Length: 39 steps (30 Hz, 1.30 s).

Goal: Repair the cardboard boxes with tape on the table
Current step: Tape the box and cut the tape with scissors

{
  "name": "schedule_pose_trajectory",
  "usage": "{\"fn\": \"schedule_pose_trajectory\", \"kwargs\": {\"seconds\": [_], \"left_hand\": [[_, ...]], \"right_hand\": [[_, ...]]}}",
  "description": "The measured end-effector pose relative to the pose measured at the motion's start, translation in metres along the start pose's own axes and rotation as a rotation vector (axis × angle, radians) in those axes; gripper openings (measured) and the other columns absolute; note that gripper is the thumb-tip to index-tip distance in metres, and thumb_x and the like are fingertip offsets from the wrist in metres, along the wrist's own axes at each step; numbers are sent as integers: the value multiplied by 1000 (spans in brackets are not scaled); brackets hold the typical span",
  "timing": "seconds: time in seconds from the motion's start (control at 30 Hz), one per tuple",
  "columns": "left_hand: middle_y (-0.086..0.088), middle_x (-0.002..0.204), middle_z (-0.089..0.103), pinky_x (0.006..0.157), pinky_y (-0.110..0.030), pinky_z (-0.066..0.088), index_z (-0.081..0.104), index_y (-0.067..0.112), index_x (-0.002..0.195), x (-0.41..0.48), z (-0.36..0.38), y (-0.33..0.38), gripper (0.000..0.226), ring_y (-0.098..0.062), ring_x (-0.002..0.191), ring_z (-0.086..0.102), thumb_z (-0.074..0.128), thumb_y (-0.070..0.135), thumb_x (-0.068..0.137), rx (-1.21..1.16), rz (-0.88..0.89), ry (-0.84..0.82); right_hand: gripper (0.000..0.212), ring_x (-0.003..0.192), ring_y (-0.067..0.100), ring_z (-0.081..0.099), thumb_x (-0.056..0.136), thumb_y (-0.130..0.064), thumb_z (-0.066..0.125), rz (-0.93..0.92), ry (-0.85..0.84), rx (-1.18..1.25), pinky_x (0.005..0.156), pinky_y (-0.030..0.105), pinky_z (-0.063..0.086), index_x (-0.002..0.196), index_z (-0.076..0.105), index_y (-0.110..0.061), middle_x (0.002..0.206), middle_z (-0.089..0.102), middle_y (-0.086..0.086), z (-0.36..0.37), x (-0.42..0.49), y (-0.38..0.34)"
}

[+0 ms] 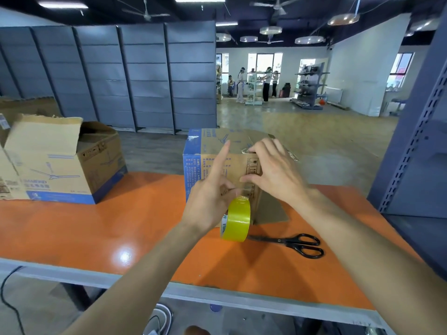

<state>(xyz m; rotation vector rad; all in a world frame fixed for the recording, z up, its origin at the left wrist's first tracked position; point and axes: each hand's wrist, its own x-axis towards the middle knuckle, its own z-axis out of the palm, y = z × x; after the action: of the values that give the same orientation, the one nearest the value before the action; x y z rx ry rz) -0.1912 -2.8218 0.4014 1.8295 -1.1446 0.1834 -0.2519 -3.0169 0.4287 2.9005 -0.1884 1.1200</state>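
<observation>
A brown cardboard box (208, 151) with blue print stands in the middle of the orange table (96, 228). A yellow tape roll (237, 220) hangs against the box's near face, and a clear strip runs from it up the box. My left hand (212, 189) holds the roll at its top with curled fingers, its index finger pointing up along the box. My right hand (271, 170) lies spread on the box's near right corner, fingers pressing the tape at the top edge and the thumb on the strip lower down.
Black scissors (297, 244) lie on the table right of the roll. A second box (72, 165) with open torn flaps stands at the left. A blue metal rack (416, 141) rises at the right. Several people stand far back.
</observation>
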Motion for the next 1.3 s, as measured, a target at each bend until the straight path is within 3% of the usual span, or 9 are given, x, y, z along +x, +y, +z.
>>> {"fn": "schedule_pose_trajectory", "kwargs": {"seconds": [0.17, 0.4, 0.57, 0.7, 0.83, 0.97, 1.1, 1.2, 1.3], "left_hand": [[24, 86, 72, 79, -35, 53, 43, 28, 147, 3, -17, 1, 65, 0, 72, 62, 77, 26, 91, 79, 5, 145], [18, 81, 72, 67, -14, 40, 72, 26, 89, 6, -32, 9, 6, 1, 71, 59, 78, 25, 90, 2, 14, 143], [13, 73, 72, 64, -17, 44, 72, 30, 84, 5, -32, 12, 10, -10, 70, 65, 75, 26, 92, -75, 21, 149], [15, 72, 73, 67, -23, 48, 71, 28, 86, 9, -33, 16, 9, -11, 72, 67, 72, 31, 94, -86, 18, 178], [18, 69, 72, 73, -28, 51, 70, 29, 83, 11, -30, 26, 13, -10, 71, 69, 71, 32, 95, -64, 11, 229], [13, 68, 73, 78, -37, 54, 70, 26, 84, 16, -31, 33, 14, -18, 70, 71, 71, 33, 95, -95, 20, 238], [13, 59, 65, 64, -25, 45, 67, 23, 81, 34, -36, 39, 17, -10, 59, 59, 71, 32, 95, 2, 71, 214], [11, 61, 68, 62, -24, 45, 69, 21, 84, 54, -42, 47, 15, -9, 56, 56, 71, 29, 95, -85, 91, 215], [5, 67, 72, 54, -24, 40, 68, 21, 85, 70, -45, 45, 14, -11, 54, 54, 69, 28, 97, -65, 85, 173]], "right_hand": [[50, 115, 19, 41, 103, -46, 38, 4, 7, 89, 87, 39, 47, 144, 54, -23, 121, 53, -1, -13, 4, -4], [67, 123, 19, 36, 87, -45, 73, 64, -57, 65, 91, 41, 50, 148, 49, -31, 133, 44, -6, -7, -2, -11], [63, 136, 21, 34, 97, -39, 60, 63, -2, -1, 99, 42, 47, 155, 39, -26, 149, 43, -3, -20, -18, -19], [32, 113, 17, 54, 104, -33, 45, 215, 136, 280, 90, 31, 45, 130, 62, -22, 119, 63, -7, -34, -48, -41], [62, 116, -7, 54, 93, -65, 49, 438, -182, 761, 102, 24, 42, 149, 37, -43, 123, 55, -32, -37, -76, -74], [77, 137, -6, 40, 93, -63, 55, 411, -122, 831, 111, 22, 34, 158, 23, -38, 152, 42, -25, -24, -82, -91], [48, 106, 6, 67, 92, -56, 57, 549, 13, 850, 99, 33, 49, 136, 51, -37, 111, 74, -10, -20, -73, -102], [47, 104, 12, 64, 96, -57, 55, 708, -7, 812, 94, 32, 46, 133, 57, -28, 123, 68, -6, -26, -59, -105], [37, 90, 8, 64, 100, -49, 53, 816, -15, 827, 90, 34, 50, 123, 58, -20, 97, 73, -1, -28, -51, -103]]}}
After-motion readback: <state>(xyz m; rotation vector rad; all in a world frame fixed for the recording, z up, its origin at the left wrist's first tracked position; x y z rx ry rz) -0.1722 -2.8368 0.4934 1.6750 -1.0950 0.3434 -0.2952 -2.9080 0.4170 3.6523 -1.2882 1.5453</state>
